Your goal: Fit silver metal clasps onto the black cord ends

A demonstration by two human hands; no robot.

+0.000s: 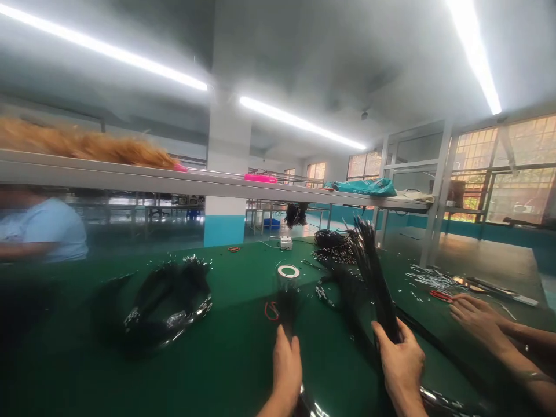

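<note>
My right hand (402, 362), low in the frame and right of centre, was clenched around a thick bundle of black wires (376, 278) that rose tilted up and to the left, its cut ends fanning out above the green table (226, 359). My left hand (286, 368), at the bottom centre, gripped a smaller tuft of black wires (287, 307) — its ends stood upright just below a roll of white tape (288, 271) lying on the table. A red loop of band (271, 311) lay just beside that tuft, to its left.

In the lower left, a large coil of black wires (165, 307) rested on the table, blurred. More black wire heaps (332, 246) lay behind my right-hand bundle, near the middle of the frame. A small white box (285, 242) sat further back; I could not tell what it held.

At the right edge another person's hand (478, 318) lay flat on the table, near red-handled cutters (441, 295) and loose white scraps (430, 279). On the shelf (208, 184) above sat a teal bag (369, 186) — its contents hidden.
</note>
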